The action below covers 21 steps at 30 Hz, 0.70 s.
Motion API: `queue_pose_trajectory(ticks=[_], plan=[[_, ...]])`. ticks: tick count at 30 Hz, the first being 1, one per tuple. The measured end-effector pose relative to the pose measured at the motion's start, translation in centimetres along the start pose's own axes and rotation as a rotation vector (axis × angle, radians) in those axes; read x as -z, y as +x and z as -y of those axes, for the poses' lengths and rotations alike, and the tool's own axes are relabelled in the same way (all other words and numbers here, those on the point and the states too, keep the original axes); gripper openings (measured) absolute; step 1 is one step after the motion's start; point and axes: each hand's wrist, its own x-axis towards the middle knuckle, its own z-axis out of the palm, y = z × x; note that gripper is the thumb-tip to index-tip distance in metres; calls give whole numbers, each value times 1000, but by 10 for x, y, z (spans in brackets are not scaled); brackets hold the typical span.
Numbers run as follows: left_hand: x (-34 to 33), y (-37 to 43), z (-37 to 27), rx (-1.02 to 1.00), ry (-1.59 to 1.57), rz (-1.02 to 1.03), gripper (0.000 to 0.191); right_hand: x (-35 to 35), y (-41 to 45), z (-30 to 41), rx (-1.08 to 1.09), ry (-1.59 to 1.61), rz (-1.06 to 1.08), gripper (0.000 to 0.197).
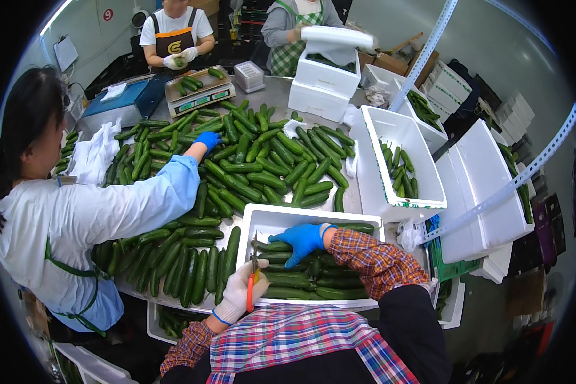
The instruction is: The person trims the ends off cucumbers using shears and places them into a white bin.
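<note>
My left hand, in a white knit glove, holds a pair of orange-handled scissors with the blades pointing up and away from me. The scissors are over the near left rim of a white foam box. Inside the box, cucumbers lie side by side in rows. My right hand, in a blue glove, is over the box with its fingers spread across a cucumber. Whether it grips that cucumber is hidden. Left of the box, more cucumbers are lined up on the metal table.
A large cucumber pile covers the table beyond the box. From the left, a co-worker's blue-gloved hand reaches into it. A tall foam box stands at right, near a perforated metal post. Two people work behind a scale.
</note>
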Motion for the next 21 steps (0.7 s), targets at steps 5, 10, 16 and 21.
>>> queue_pose_trajectory(ticks=[5,10,16,21], plan=[[-3,-5,1,20,-83,-24,40,-7,3,1,12,67,0,86],[-1,-6,6,12,-76,-32,40,-7,-15,6,-17,249,-190,83],[-4,0,-4,19,-106,-57,43,14,-63,31,262,1303,-609,82],[-14,19,-11,-138,-90,5,60,-16,-70,57,623,1965,-665,89]])
